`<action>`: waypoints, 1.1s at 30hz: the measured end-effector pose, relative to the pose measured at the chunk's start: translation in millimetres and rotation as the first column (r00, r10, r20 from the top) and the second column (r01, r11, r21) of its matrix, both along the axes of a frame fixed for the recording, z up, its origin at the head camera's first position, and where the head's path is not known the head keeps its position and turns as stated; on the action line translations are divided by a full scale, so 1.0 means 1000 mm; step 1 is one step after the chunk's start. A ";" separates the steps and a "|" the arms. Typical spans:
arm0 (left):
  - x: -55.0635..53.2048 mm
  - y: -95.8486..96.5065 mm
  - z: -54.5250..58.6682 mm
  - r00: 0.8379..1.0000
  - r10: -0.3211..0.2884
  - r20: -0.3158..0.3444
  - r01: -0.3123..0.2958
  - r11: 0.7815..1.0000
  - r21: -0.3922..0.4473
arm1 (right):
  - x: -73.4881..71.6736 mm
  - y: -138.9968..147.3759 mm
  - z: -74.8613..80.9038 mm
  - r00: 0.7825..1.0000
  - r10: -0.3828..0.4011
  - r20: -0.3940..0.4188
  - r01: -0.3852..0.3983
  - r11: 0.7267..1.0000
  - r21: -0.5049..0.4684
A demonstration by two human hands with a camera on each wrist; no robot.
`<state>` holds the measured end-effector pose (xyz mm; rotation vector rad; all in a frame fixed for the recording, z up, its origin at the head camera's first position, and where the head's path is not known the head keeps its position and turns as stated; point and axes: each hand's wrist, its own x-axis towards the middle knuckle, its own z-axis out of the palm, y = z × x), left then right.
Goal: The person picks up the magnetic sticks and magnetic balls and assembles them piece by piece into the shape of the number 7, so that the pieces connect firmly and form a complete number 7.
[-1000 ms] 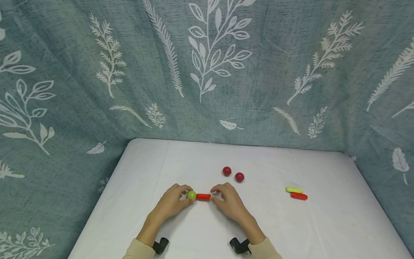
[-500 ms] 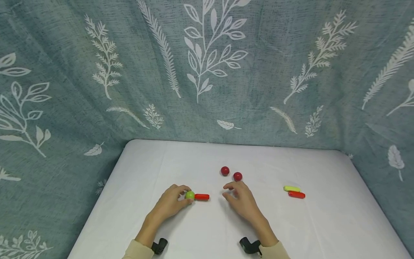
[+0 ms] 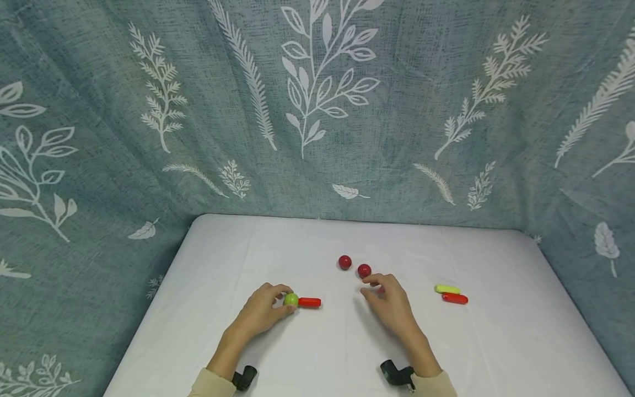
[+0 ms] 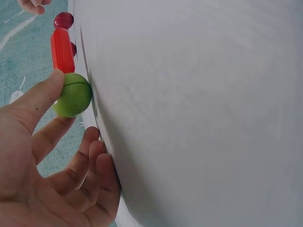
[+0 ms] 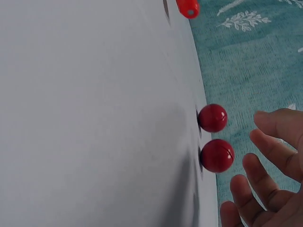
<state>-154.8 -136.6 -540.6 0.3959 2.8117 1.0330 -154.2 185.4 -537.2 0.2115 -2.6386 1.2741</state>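
Head view faces forward and down over the table [image 3: 317,347]; wrist views look low across it, close in, both covering the red balls [image 3: 345,262].

Clock centre, held ball [image 3: 291,299]: peg [image 3: 310,302] touching, 3 o'clock; paired balls [image 3: 364,269], 2 o'clock; paired pegs [image 3: 451,295], 3 o'clock, well apart.

The white table [image 3: 446,347] bears balls [image 3: 345,262] and sticks [image 3: 455,298]

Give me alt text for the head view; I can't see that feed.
The left hand pinches a glossy green ball with a short red stick at its side, while the right hand is near two dark red balls. A yellow-green stick and a second red stick lie farther right on the white table.
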 end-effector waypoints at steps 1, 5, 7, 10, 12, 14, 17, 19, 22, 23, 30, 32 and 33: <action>0.000 0.000 0.000 1.000 -0.001 0.000 0.001 1.000 -0.001 | -0.002 0.002 0.000 1.000 -0.010 -0.003 0.010 1.000 0.000; 0.000 0.000 0.000 1.000 -0.003 0.002 0.003 1.000 0.004 | -0.011 0.009 0.001 0.999 -0.044 -0.005 0.044 0.999 -0.003; 0.000 -0.001 0.000 1.000 -0.002 0.002 0.002 1.000 0.005 | -0.016 0.011 0.000 0.999 -0.055 0.002 0.055 0.998 -0.006; 0.000 -0.001 0.000 1.000 -0.001 0.002 0.001 1.000 0.005 | -0.023 0.014 -0.002 0.998 -0.065 0.027 0.065 0.998 -0.012; -0.001 -0.001 0.000 1.000 -0.001 0.002 0.001 1.000 0.004 | -0.028 0.014 -0.005 0.996 -0.069 0.060 0.069 0.998 -0.011; -0.001 0.000 -0.001 1.000 -0.001 0.002 0.001 1.000 0.004 | -0.033 0.015 -0.008 0.993 -0.072 0.099 0.073 0.997 -0.012; -0.001 0.000 0.000 1.000 0.000 0.005 0.000 1.000 0.006 | -0.041 0.014 -0.012 0.986 -0.071 0.149 0.073 0.997 -0.009; -0.001 0.000 0.000 1.000 0.000 0.008 0.000 1.000 0.009 | -0.044 0.014 -0.014 0.983 -0.069 0.172 0.071 0.997 -0.003; -0.001 0.000 0.001 1.000 0.000 0.011 0.000 1.000 0.015 | -0.047 0.012 -0.016 0.981 -0.068 0.181 0.066 0.998 0.019; -0.001 0.000 0.002 1.000 0.000 0.012 0.000 1.000 0.018 | -0.048 0.012 -0.017 0.981 -0.069 0.181 0.064 0.997 0.029; -0.001 0.000 0.002 1.000 -0.005 0.018 0.005 1.000 0.025 | -0.051 0.009 -0.019 0.973 -0.103 0.206 0.089 0.993 0.077; -0.001 -0.001 0.002 1.000 -0.008 0.019 0.007 1.000 0.025 | -0.051 0.008 -0.019 0.971 -0.114 0.210 0.097 0.992 0.086; 0.000 -0.001 0.002 1.000 -0.008 0.020 0.007 1.000 0.024 | -0.051 0.007 -0.019 0.971 -0.118 0.210 0.101 0.991 0.090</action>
